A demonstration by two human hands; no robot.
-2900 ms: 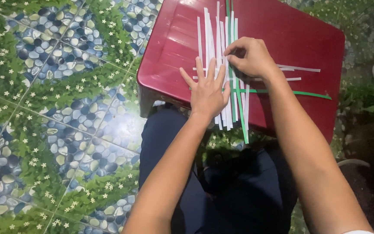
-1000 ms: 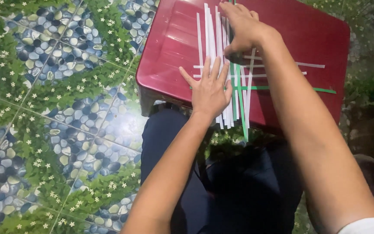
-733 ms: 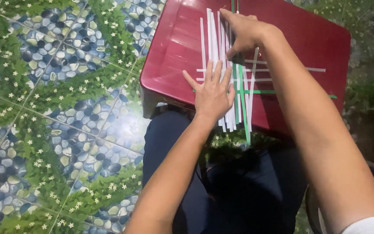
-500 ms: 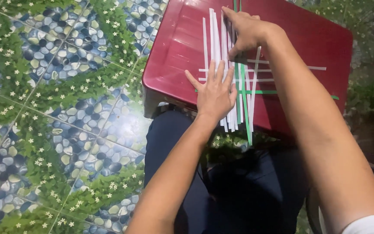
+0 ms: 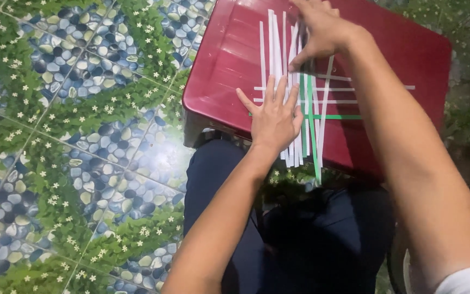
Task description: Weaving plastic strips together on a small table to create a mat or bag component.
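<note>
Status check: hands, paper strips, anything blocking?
Left hand flat, pinning white paper strips on red stool. Right hand pinching strips at far end. Green strip woven in. Nothing blocking.

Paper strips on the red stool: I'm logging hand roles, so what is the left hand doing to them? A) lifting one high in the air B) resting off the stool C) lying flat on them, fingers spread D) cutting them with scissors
C: the left hand lies palm-down, fingers spread, on the white paper strips atop the red stool.
</note>
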